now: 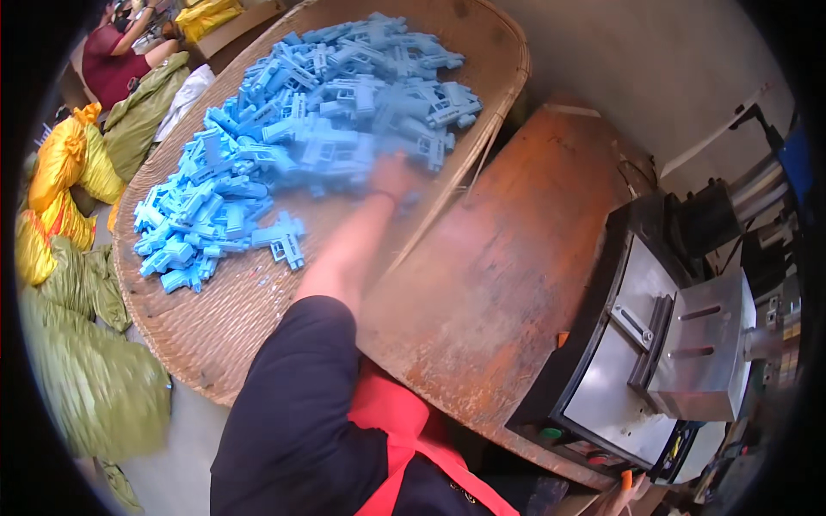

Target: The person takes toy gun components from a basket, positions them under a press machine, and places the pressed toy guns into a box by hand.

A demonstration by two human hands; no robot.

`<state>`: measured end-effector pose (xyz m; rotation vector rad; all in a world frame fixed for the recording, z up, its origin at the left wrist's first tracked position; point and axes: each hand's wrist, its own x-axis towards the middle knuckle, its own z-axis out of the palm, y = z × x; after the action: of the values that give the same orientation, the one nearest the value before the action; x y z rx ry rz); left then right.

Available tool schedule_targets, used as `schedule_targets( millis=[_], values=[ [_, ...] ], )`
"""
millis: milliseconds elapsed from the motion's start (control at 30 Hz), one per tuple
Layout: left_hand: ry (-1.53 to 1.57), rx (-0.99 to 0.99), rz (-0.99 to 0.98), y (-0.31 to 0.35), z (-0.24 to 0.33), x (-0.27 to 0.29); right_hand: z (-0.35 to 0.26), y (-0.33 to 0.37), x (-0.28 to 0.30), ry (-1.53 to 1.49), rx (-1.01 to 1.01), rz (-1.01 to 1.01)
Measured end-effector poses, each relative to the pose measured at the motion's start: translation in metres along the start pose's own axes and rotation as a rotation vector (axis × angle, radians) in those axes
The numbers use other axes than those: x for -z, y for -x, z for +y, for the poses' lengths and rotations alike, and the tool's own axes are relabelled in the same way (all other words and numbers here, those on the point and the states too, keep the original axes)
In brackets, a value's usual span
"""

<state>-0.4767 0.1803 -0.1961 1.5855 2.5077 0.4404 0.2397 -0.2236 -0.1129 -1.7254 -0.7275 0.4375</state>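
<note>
My left hand [394,178], smeared by motion, reaches over the right part of a heap of light-blue plastic toy pistols [258,142]. Several pieces beside its fingers are blurred too; whether any is gripped cannot be made out. The heap lies in a large, shallow woven tray [219,331]. Slightly apart from the near edge of the heap is one toy pistol [281,240]. What looks like part of my right hand [625,497] shows at the lower right edge, by a small orange part of the machine; its fingers are mostly hidden.
A worn wooden table [482,292] lies under the tray's right side. On it stands a machine with a metal plate and block [701,353]. Green sacks [95,370] and yellow sacks [60,163] crowd the left floor. Another person [116,60] sits at the far left.
</note>
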Motion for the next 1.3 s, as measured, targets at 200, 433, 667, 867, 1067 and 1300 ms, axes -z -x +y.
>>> schedule_targets(
  millis=[200, 433, 667, 867, 1067, 1300],
  values=[
    [0.510, -0.275, 0.450, 0.054, -0.002, 0.076, -0.045, 0.010, -0.019, 0.239, 0.315, 0.139],
    [0.616, -1.226, 0.234, 0.319, 0.200, 0.145, -0.068, -0.069, -0.099, 0.382, 0.669, -0.177],
    [0.633, -1.044, 0.049, 0.375, 0.231, 0.106, -0.086, -0.096, -0.149, -0.108, 0.595, -0.130],
    [0.519, -1.138, 0.175, 0.377, 0.328, 0.109, -0.149, 0.000, -0.012, 0.285, 0.715, 0.274],
    [0.583, -1.152, 0.259, 0.381, 0.398, 0.065, -0.106, 0.095, 0.103, 0.446, 0.640, 0.431],
    [0.288, -1.212, -0.004, 0.377, 0.309, 0.098, -0.027, 0.026, 0.045, 0.153, 0.151, -0.047]
  ],
)
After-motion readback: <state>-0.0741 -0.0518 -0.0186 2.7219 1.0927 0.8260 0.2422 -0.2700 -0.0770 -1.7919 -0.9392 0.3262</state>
